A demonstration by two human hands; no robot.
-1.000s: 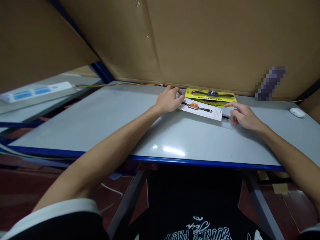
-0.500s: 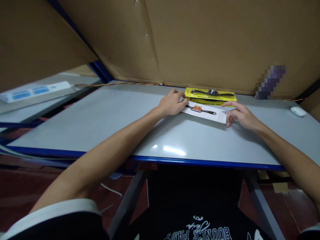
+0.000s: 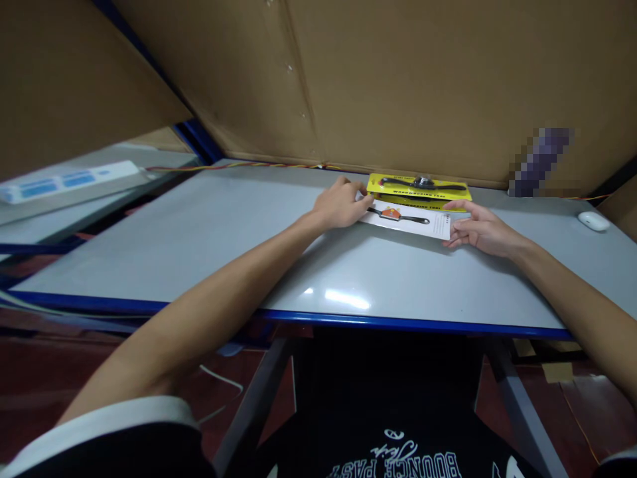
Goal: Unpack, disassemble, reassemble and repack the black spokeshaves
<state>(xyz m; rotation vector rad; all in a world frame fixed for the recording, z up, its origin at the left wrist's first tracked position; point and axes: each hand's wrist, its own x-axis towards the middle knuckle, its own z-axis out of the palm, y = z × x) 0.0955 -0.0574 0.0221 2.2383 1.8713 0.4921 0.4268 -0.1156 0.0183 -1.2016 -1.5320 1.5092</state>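
A white card package (image 3: 411,221) with a black-handled tool and an orange part printed or mounted on it lies flat on the grey table (image 3: 209,232). My left hand (image 3: 342,203) grips its left end between thumb and fingers. My right hand (image 3: 478,228) holds its right end, fingers pinched on the edge. Just behind it lies a yellow blister package (image 3: 418,188) holding a black tool, touching or nearly touching the white card.
Cardboard sheets (image 3: 398,79) wall the back and left of the table. A white computer mouse (image 3: 593,221) sits at the far right. A red-yellow wire (image 3: 239,166) runs along the back edge. A white and blue box (image 3: 70,180) lies on the neighbouring surface to the left.
The white card package has shifted slightly back toward the yellow package and lies flatter. My right hand moved from beside the card to pinching its right end.
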